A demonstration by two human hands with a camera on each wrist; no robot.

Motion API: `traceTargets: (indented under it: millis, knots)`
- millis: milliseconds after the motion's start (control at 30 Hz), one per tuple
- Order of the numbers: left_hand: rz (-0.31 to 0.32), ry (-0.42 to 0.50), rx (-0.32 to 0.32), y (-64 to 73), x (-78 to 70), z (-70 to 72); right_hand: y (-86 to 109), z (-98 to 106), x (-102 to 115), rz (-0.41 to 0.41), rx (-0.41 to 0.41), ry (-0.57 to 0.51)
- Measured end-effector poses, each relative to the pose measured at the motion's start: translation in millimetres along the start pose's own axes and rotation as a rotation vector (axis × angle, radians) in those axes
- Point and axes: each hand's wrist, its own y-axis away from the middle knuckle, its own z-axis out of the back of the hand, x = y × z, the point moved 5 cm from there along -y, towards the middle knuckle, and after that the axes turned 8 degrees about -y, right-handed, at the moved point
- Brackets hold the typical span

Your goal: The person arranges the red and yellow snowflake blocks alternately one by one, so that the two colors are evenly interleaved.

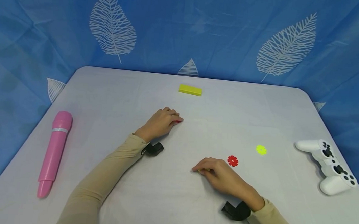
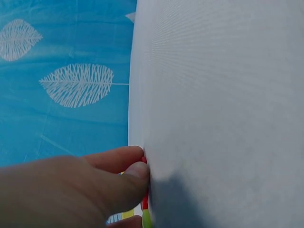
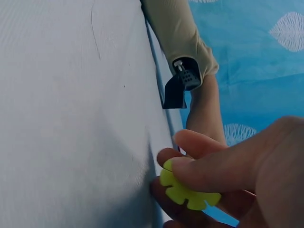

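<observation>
Near the middle of the table my left hand (image 1: 160, 123) pinches a red piece (image 2: 145, 202), seen edge-on between thumb and fingers. Just below it in the left wrist view shows a yellow-green edge (image 2: 147, 219); whether the two are joined I cannot tell. Closer to me, my right hand (image 1: 220, 175) holds a yellow-green notched plastic disc (image 3: 190, 192) between thumb and fingers, low over the table. Beside that hand lies a red notched disc (image 1: 232, 161), and farther right a yellow one (image 1: 261, 149).
A yellow bar-shaped block (image 1: 190, 90) lies toward the table's far edge. On the left is a pink microphone-shaped object (image 1: 54, 154); on the right, a white game controller (image 1: 327, 167). Blue cloth with white leaf prints (image 1: 202, 28) hangs behind the white-covered table (image 1: 123, 85).
</observation>
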Motion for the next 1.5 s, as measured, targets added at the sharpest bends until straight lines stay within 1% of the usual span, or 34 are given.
traceTargets:
  millis: [100, 200, 333, 433, 567, 667, 867, 1033, 1233, 1500]
  knots:
    - [-0.006, -0.004, -0.002, 0.0, 0.1, -0.1, -3.4, 5.1, -4.8, -0.036, -0.038, -0.023]
    - [0.000, -0.004, 0.002, 0.5, 1.2, -0.2, -10.1, 12.1, -9.4, -0.062, -0.102, -0.019]
    - [0.005, 0.002, -0.001, 0.2, 2.2, -0.4, -22.0, 23.3, -16.2, -0.126, -0.190, -0.016]
    - [0.003, 0.007, -0.008, -0.9, 1.9, -1.0, -33.5, 30.5, -21.0, -0.168, -0.219, -0.026]
    - [0.011, 0.009, -0.011, -0.8, 1.8, -1.6, -54.2, 35.8, -26.9, -0.200, -0.231, -0.040]
    - [0.018, 0.010, -0.012, -0.4, 1.5, -1.4, -72.2, 36.7, -29.8, -0.209, -0.243, -0.067]
    - [0.006, -0.005, -0.035, 0.0, 0.2, 0.7, -106.8, 34.4, -35.2, -0.220, -0.268, -0.123]
    - [-0.003, -0.002, -0.052, -0.1, 0.7, 2.4, -129.1, 33.8, -38.0, -0.237, -0.309, -0.093]
    - [-0.016, 0.006, -0.081, -0.4, 1.2, 3.4, -146.8, 32.5, -40.0, -0.232, -0.325, -0.030]
    - [-0.009, 0.000, -0.081, 0.4, 2.5, 2.0, -154.5, 31.1, -43.7, -0.245, -0.306, -0.023]
